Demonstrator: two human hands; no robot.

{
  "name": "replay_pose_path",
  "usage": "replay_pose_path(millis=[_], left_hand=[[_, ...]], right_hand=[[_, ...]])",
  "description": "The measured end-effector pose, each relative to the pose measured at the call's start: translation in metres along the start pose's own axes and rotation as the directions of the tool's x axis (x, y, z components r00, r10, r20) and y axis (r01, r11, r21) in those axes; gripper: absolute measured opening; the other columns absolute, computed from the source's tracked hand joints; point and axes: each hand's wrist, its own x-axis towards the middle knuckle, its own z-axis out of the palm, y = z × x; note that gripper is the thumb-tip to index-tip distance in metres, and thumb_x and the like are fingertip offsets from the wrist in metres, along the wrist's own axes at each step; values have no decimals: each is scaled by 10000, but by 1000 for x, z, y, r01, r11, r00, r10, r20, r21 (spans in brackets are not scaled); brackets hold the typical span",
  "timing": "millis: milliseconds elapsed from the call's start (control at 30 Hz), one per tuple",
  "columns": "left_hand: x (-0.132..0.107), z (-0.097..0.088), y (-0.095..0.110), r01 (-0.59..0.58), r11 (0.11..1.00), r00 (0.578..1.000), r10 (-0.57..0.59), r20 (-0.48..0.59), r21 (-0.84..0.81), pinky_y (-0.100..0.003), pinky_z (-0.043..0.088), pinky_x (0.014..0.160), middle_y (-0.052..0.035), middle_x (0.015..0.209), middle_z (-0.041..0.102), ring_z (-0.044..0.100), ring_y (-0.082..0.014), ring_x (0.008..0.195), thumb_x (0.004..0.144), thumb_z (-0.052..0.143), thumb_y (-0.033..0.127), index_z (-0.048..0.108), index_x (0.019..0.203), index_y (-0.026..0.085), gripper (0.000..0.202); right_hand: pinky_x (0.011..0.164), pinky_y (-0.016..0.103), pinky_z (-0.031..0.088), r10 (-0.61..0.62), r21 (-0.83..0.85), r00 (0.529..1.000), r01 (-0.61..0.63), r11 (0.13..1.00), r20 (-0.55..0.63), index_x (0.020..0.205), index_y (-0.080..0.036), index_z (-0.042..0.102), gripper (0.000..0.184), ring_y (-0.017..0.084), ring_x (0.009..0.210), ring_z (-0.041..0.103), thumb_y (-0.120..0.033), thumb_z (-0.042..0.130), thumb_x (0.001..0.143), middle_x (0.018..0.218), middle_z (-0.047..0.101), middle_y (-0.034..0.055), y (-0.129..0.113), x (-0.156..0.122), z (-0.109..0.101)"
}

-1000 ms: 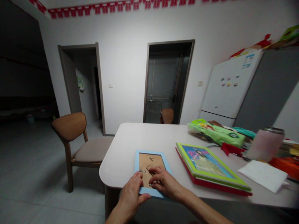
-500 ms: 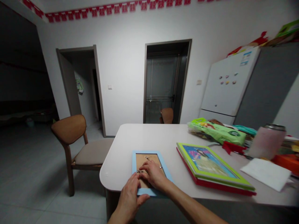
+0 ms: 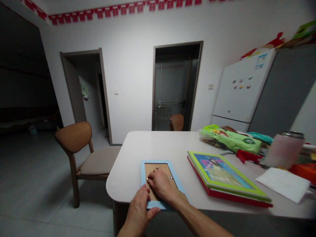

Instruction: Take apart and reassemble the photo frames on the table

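A light blue picture frame (image 3: 143, 169) lies face down on the table, its brown backing board (image 3: 150, 167) showing. My left hand (image 3: 141, 207) grips the frame's near left corner, fingers along the left side and thumb at the front edge. Over the backing, my right hand (image 3: 160, 184) has its fingers bent and pressed at a small metal clip (image 3: 147, 178) on the left inner edge. Another clip (image 3: 171, 178) shows on the right edge, and one more (image 3: 156, 168) near the top. My right hand hides much of the board.
To the right, a green picture frame (image 3: 223, 171) rests on a red one (image 3: 212, 192). Beyond them are a green packet (image 3: 232, 140), a pink jar (image 3: 283, 149) and folded white paper (image 3: 283, 184). A wooden chair (image 3: 74, 135) stands left of the white table (image 3: 158, 144).
My right hand's fingers have shifted slightly at the left clip, and less of that clip shows. My left hand stays at the near left corner.
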Motion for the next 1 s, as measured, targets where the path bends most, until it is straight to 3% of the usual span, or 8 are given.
replay_pose_path(millis=[167, 333, 533, 667, 767, 900, 1000], left_hand=[[-2, 6, -2, 29, 999, 1000, -29, -2, -26, -369, 361, 901, -98, 1062, 544, 411, -246, 1107, 588, 692, 246, 469, 733, 191, 272], [0, 2, 2, 44, 997, 999, -45, -4, -61, -345, 365, 894, -85, 1061, 546, 413, -229, 1105, 583, 696, 245, 468, 721, 196, 271], [0, -3, 1, 46, 996, 999, -45, 7, -76, -351, 364, 890, -76, 1042, 554, 418, -235, 1099, 582, 688, 276, 467, 702, 199, 263], [1, 2, 1, 49, 994, 999, -50, -6, -102, -361, 358, 895, -66, 1045, 550, 408, -237, 1109, 567, 689, 236, 471, 716, 205, 267], [3, 6, 5, 57, 992, 998, -60, -18, -114, -362, 347, 907, -66, 1055, 543, 396, -231, 1118, 563, 682, 191, 475, 726, 204, 264], [6, 8, 12, 95, 986, 995, -97, -10, -138, -362, 347, 909, -88, 1079, 531, 404, -236, 1108, 560, 676, 200, 503, 774, 189, 276], [9, 8, 17, 136, 972, 990, -140, -5, -191, -351, 337, 924, -107, 1187, 459, 403, -229, 1111, 572, 649, 194, 500, 933, 171, 391]], right_hand=[[751, 202, 351, 23, -15, 999, -23, 1000, 25, 898, -173, 629, 267, 141, 850, 530, -208, 455, 699, 920, 616, 62, 42, -8, -25], [704, 216, 351, 104, -89, 994, -101, 991, 29, 729, -161, 664, 236, 163, 798, 527, -120, 443, 656, 830, 614, 85, 77, -15, -37], [697, 220, 337, 121, -94, 992, -123, 988, -25, 774, -152, 651, 248, 166, 806, 506, -168, 415, 701, 832, 599, 97, 73, -16, -32], [730, 236, 338, 70, -58, 997, -72, 996, -33, 857, -166, 630, 290, 167, 817, 502, -272, 386, 743, 848, 591, 81, 67, -36, -37], [691, 257, 348, 53, -92, 998, -51, 994, 18, 835, -199, 627, 284, 196, 811, 497, -368, 447, 696, 803, 589, 69, 59, -51, -39], [697, 251, 361, 131, -65, 991, -130, 989, 23, 959, -201, 591, 346, 189, 802, 519, -305, 481, 647, 841, 592, 72, 53, -53, -40], [680, 236, 373, 179, -18, 984, -178, 984, 17, 964, -185, 592, 366, 176, 759, 544, -266, 483, 624, 862, 596, 81, 52, -47, -51]])
